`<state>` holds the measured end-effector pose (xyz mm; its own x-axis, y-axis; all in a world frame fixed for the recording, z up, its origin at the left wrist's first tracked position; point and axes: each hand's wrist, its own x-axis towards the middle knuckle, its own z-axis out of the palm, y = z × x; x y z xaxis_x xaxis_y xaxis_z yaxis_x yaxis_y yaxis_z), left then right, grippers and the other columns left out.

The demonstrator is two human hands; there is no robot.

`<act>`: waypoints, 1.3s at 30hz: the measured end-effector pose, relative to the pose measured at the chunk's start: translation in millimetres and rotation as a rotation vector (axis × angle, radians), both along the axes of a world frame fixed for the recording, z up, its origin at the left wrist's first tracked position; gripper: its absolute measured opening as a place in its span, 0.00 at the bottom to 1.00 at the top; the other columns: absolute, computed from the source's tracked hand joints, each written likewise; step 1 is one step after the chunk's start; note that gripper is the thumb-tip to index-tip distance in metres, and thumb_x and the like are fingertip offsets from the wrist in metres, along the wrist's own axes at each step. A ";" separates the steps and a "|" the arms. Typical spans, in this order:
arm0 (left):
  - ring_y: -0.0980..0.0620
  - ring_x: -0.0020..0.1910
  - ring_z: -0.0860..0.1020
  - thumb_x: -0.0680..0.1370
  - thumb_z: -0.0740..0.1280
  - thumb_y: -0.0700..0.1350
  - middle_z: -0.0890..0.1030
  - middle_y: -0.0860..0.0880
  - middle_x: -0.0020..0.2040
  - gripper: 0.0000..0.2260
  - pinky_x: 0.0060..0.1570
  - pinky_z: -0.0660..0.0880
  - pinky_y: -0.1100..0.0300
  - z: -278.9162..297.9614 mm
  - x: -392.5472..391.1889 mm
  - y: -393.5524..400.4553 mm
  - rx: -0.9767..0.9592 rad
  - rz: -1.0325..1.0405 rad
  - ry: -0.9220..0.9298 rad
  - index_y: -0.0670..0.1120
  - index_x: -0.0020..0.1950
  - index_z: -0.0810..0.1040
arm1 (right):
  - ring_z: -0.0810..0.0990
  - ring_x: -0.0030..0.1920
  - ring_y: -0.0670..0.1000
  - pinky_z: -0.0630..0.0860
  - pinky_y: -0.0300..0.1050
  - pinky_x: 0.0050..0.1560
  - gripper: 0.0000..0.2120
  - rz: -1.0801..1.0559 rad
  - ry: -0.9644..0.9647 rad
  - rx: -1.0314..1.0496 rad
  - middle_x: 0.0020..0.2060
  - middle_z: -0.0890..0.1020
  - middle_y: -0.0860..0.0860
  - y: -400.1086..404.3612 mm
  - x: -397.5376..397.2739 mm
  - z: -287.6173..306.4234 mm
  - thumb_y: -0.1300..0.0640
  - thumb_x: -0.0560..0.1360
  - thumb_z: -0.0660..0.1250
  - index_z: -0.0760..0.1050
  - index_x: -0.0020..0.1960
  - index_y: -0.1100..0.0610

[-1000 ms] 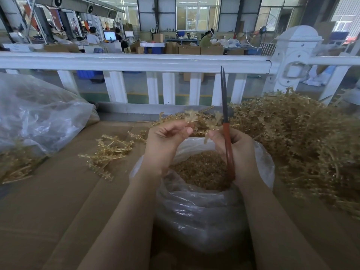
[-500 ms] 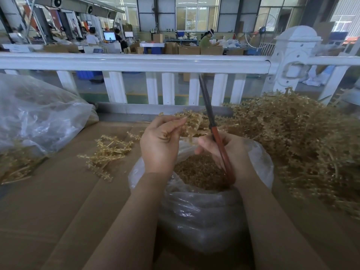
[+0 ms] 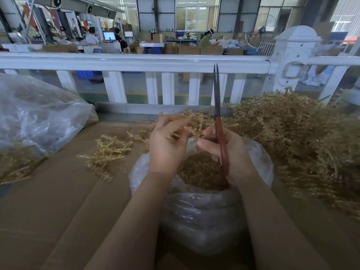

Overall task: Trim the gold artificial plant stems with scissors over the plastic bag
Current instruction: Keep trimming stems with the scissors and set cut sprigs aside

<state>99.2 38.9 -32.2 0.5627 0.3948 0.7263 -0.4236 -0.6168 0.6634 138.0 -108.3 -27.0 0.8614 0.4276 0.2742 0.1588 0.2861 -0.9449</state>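
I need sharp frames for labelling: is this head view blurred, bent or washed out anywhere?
Head view: the white railing bows from wide-angle distortion; the left hand and the gold stem it pinches are a little soft; the scissors in the right hand read clearly; the far windows are bright; soft glare on the plastic bag.

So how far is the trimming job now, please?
Done: the bag under the hands already holds many gold clippings, and a small pile of stems lies to its left. In hand: the left hand holds a stem over the bag; the right hand grips the scissors, blades nearly closed and pointing up. Left: the big heap on the right.
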 end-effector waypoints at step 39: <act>0.59 0.36 0.83 0.67 0.74 0.43 0.86 0.51 0.39 0.10 0.33 0.78 0.69 11.1 -2.7 20.3 -1.223 -0.521 0.293 0.45 0.47 0.81 | 0.78 0.45 0.35 0.73 0.39 0.42 0.29 -0.313 -0.446 -0.642 0.45 0.80 0.31 3.0 10.4 -20.6 0.18 0.59 0.64 0.73 0.47 0.38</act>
